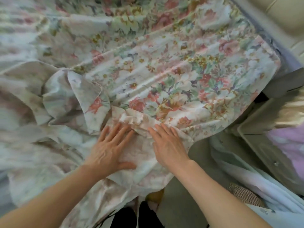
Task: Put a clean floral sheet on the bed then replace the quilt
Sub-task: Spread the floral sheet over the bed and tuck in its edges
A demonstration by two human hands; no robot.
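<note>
Head view, step in hand: spreading the floral sheet (164, 76) over the bed; it reads as the early part of the task, since the cloth lies rumpled and no quilt is clearly in sight.

Head view, left hand (110, 150): flat and open, palm down, fingers (115, 130) spread and pressing the pale fabric near the bed's near edge; it grips nothing.

Head view, right hand (169, 145): likewise open and flat, just beside the left, its fingertips (160, 127) touching a raised fold of the sheet; nothing is pinched or held.

Head view, where the sheet lies: directly under both palms and running away from them across the bed, printed side up on the right, its paler underside turned up in bunched folds on the left; a corner of it reaches the mattress edge (263, 32) at upper right, and the near hem hangs down toward the floor (177, 195).

Head view, beside the bed: a grey-green piece of furniture (263, 139) stands close on the right, with pale cloth (238, 181) heaped in front of it.

Next move, as a judgement: the turned-over folds on the left look to need pulling flat and right side up, which calls for closing the fingers on the fabric rather than merely pressing it.

Risk, as a judgement: smoothing with open palms alone may only push the wrinkles onward.
</note>
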